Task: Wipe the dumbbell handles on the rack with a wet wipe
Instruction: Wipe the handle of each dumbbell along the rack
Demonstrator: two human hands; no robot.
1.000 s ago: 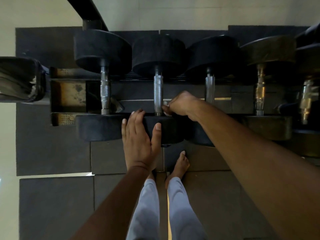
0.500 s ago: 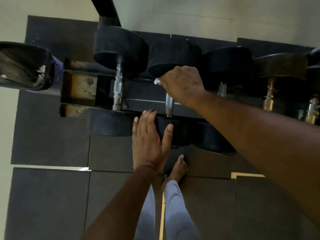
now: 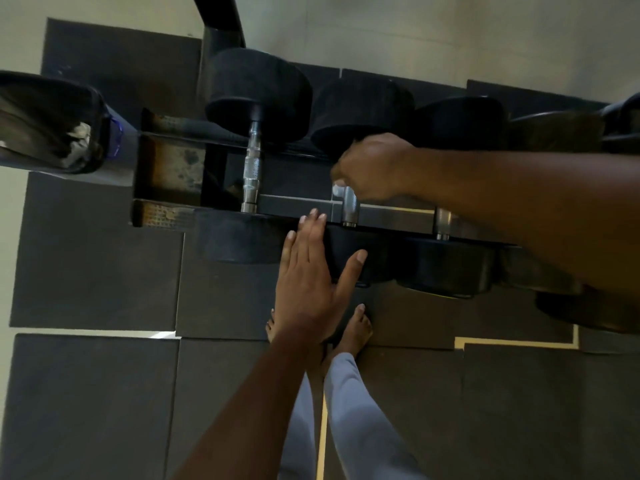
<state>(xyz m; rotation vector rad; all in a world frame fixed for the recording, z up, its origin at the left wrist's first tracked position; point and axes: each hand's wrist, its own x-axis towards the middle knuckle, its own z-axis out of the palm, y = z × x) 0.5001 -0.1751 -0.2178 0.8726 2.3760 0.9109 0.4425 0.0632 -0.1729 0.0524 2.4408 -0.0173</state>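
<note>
Right hand (image 3: 372, 166) is curling round the second handle (image 3: 349, 206) on the rack (image 3: 166, 168), pinching a wipe (image 3: 336, 187) that barely shows. Left hand (image 3: 308, 271), fingers straight, is bracing on the near weight (image 3: 377, 252). Judging progress: midway down this handle; handles to the right likely pending, first handle (image 3: 252, 168) unclear.

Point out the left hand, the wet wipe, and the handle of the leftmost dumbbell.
left hand (image 3: 308, 282), head view, back of the hand.
wet wipe (image 3: 336, 187), head view, white bit showing under the right hand's fingers.
leftmost handle (image 3: 252, 171), head view, knurled middle of the bar.
</note>
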